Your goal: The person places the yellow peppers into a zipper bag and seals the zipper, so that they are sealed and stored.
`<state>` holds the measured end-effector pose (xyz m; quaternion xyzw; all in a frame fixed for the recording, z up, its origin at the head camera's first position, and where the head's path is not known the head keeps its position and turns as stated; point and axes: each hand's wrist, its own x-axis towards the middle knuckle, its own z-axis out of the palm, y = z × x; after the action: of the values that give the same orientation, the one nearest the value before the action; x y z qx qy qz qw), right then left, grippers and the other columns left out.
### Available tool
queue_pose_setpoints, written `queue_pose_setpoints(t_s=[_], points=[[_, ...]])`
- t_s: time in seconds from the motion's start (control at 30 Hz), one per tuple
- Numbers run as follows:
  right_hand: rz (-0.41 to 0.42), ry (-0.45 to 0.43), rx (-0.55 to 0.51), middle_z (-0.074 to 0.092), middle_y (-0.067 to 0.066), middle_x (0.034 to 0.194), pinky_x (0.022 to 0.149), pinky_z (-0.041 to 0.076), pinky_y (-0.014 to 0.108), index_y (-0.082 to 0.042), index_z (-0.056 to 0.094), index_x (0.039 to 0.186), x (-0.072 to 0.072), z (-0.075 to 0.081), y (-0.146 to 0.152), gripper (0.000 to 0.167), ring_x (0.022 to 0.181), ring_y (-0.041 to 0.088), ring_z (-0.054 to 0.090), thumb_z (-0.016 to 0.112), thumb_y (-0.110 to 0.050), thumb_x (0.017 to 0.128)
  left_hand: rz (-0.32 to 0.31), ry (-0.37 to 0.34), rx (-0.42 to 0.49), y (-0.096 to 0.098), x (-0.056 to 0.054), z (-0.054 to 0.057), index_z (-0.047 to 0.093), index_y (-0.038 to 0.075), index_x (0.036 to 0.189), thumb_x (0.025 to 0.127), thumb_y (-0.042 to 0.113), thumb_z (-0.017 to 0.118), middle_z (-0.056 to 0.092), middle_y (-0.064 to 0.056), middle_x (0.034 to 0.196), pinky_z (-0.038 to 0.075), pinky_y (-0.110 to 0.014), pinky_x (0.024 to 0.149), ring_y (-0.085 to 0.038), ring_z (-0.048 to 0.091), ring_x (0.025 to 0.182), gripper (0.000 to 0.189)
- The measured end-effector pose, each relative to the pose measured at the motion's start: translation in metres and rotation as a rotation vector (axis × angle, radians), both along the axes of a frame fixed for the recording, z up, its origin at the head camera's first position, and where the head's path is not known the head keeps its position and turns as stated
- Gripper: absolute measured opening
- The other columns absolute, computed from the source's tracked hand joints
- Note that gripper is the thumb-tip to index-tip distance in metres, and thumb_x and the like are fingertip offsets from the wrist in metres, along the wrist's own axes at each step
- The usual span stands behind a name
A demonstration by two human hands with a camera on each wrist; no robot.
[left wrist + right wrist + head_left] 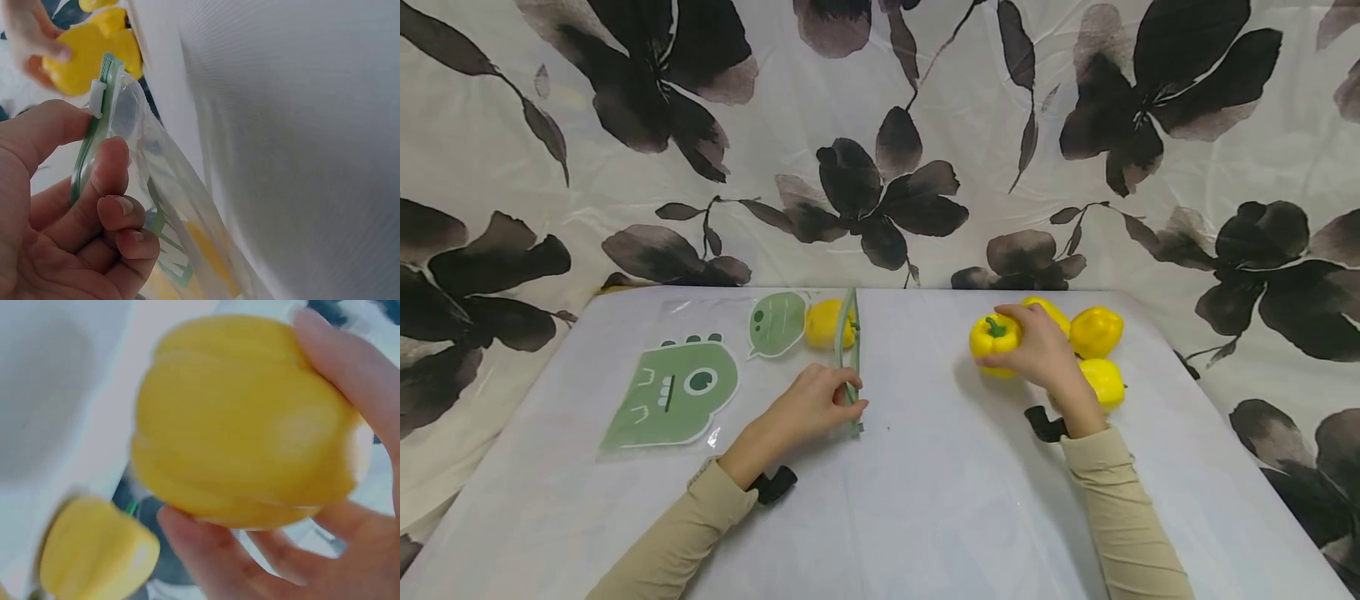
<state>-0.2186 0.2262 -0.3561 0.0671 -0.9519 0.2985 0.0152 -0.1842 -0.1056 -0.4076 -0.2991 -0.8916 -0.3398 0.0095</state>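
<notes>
A clear slider zip bag [662,417] with a printed green dinosaur and speech bubble lies on its side in the head view. One yellow bell pepper [826,323] is inside, near the green-edged mouth. My left hand [812,404] pinches the mouth's near end; the white slider [97,98] shows beside the thumb in the left wrist view. On the right, my right hand [1041,354] grips another yellow bell pepper [988,337] between thumb and fingers, stem toward the bag. That pepper [244,419] fills much of the right wrist view, slightly blurred.
Three more yellow bell peppers, one of them the pepper [1097,332] farthest right, are grouped behind and beside my right hand. Everything stands on a white-covered table [925,500]. A flower-patterned cloth [887,83] hangs behind its far edge.
</notes>
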Motion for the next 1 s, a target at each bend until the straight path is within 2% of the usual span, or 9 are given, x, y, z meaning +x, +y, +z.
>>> queue_pose_setpoints(t_s=[0.13,0.33,0.5,0.67,0.83,0.9,1.0], points=[[-0.003,-0.002,-0.21,0.05,0.014,0.134,0.097,0.042,0.05,-0.01,0.052,0.142,-0.002,0.003,-0.014,0.084,0.114,0.033,0.046,0.089,-0.032,0.07,0.003,-0.002,-0.004,-0.002,0.001,-0.001,0.07,-0.003,0.094,0.083,0.011,0.076,0.049,0.008,0.056,0.036,-0.02,0.048,-0.003,0.041,0.049,0.019],[0.001,-0.019,-0.454,0.047,0.006,0.139,0.086,0.046,0.041,-0.016,0.052,0.141,-0.007,0.014,-0.037,0.079,0.114,0.031,0.044,0.089,-0.026,0.072,0.006,0.007,0.0,-0.002,0.0,-0.002,0.07,-0.002,0.095,0.083,0.011,0.076,0.049,0.008,0.056,0.036,-0.02,0.048,-0.002,0.04,0.049,0.019],[0.036,-0.019,-0.68,0.044,0.011,0.134,0.09,0.049,0.035,-0.01,0.05,0.139,-0.014,0.023,-0.056,0.073,0.111,0.029,0.05,0.085,-0.011,0.075,0.007,-0.008,0.005,0.001,-0.002,-0.001,0.07,-0.003,0.096,0.084,0.012,0.076,0.048,0.008,0.057,0.035,-0.019,0.048,-0.003,0.04,0.049,0.02],[0.056,0.004,-0.944,0.045,0.012,0.129,0.094,0.051,0.032,-0.006,0.046,0.14,-0.02,0.019,-0.079,0.067,0.112,0.028,0.056,0.078,-0.001,0.081,0.004,-0.01,0.014,0.003,-0.001,-0.002,0.069,-0.002,0.097,0.084,0.012,0.075,0.048,0.008,0.058,0.036,-0.02,0.048,-0.004,0.04,0.05,0.02],[0.087,0.021,-1.083,0.047,0.013,0.129,0.092,0.053,0.034,-0.006,0.048,0.139,-0.026,0.009,-0.104,0.061,0.112,0.028,0.058,0.076,-0.004,0.085,0.007,0.041,0.04,0.002,0.0,-0.002,0.069,0.0,0.094,0.083,0.01,0.075,0.048,0.008,0.058,0.037,-0.021,0.047,-0.003,0.04,0.05,0.016],[0.099,-0.007,-1.104,0.046,0.013,0.131,0.093,0.052,0.034,-0.006,0.048,0.139,-0.027,0.002,-0.112,0.06,0.112,0.028,0.058,0.075,-0.005,0.085,0.01,0.066,0.046,0.002,0.0,-0.002,0.069,0.001,0.091,0.083,0.01,0.076,0.048,0.008,0.058,0.038,-0.021,0.047,-0.003,0.04,0.05,0.014],[0.104,-0.094,-1.122,0.044,0.012,0.135,0.094,0.051,0.032,-0.007,0.046,0.14,-0.027,-0.009,-0.122,0.063,0.113,0.027,0.057,0.075,-0.003,0.084,0.017,0.104,0.055,0.002,0.0,-0.001,0.068,0.005,0.085,0.082,0.009,0.076,0.048,0.009,0.058,0.038,-0.021,0.048,-0.002,0.04,0.051,0.01]])
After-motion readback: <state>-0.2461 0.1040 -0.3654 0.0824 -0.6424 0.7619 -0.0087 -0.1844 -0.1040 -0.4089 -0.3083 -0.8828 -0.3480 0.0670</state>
